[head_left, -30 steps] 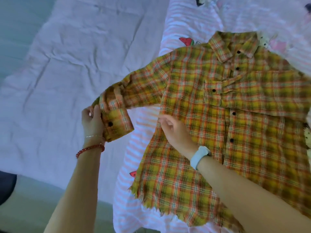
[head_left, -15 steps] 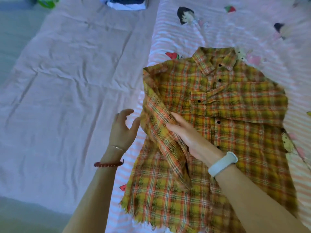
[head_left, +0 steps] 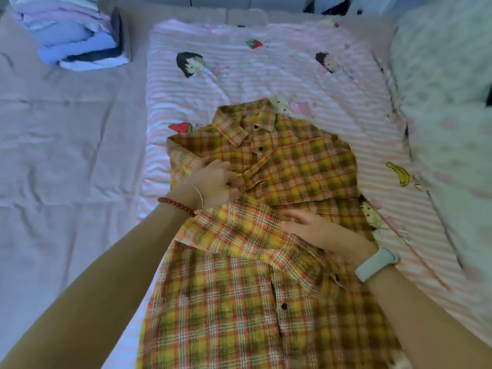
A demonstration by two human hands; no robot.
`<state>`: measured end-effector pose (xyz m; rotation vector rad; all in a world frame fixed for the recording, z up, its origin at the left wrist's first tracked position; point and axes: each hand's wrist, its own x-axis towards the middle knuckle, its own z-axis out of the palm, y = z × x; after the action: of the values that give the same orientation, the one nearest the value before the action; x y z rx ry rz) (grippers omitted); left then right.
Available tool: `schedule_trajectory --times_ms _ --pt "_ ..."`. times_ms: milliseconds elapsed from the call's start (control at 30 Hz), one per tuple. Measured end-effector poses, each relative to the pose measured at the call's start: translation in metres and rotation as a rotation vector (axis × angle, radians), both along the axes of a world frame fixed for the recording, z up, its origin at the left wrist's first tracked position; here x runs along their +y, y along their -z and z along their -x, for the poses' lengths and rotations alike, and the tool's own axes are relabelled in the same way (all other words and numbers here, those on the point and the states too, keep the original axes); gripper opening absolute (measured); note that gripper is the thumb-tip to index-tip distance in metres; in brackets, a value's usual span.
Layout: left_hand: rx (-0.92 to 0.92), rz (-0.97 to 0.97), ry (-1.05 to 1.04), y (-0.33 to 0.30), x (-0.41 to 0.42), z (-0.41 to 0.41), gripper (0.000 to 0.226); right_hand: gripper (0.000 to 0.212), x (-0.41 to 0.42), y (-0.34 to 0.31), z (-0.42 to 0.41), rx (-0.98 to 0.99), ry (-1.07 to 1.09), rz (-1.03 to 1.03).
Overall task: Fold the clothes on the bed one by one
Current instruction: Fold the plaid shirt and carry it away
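A yellow and orange plaid shirt [head_left: 266, 310] lies face up on the pink striped blanket [head_left: 266, 75], collar away from me. Both sleeves are folded in across its chest. My left hand [head_left: 215, 182] rests on the shirt's left shoulder area, fingers curled against the cloth near the sleeve cuff. My right hand [head_left: 314, 230] lies flat with straight fingers on the sleeve folded across the middle, pressing it down. That sleeve [head_left: 239, 230] runs from under my left wrist towards my right wrist.
A stack of folded clothes [head_left: 77, 35] sits at the far left on the pale sheet [head_left: 66, 155]. A light patterned quilt [head_left: 447, 115] covers the right side. Dark items lie at the far edge of the bed.
The left sleeve has been carried over and laid across the shirt's front. My left hand moved from beside the shirt onto its shoulder, and my right hand shifted onto the folded sleeve.
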<state>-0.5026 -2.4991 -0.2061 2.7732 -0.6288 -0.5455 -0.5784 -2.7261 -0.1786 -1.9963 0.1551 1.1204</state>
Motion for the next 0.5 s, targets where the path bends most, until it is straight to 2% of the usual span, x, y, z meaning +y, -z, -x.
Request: schedule_trajectory --times_ms 167,267,400,500 --pt "-0.018 -0.078 0.081 0.009 -0.028 -0.011 0.020 0.049 -0.054 0.015 -0.005 0.092 -0.155 0.240" --pt "0.017 -0.158 0.074 0.017 -0.034 -0.019 0.013 0.010 -0.078 0.035 -0.010 0.058 -0.155 0.267" --pt "0.013 -0.221 0.093 0.028 -0.035 -0.030 0.014 0.014 -0.097 0.060 -0.026 -0.194 -0.082 0.503" --pt "0.048 -0.191 0.021 0.033 -0.028 -0.043 0.033 0.018 -0.112 0.071 -0.039 -0.330 0.122 0.448"
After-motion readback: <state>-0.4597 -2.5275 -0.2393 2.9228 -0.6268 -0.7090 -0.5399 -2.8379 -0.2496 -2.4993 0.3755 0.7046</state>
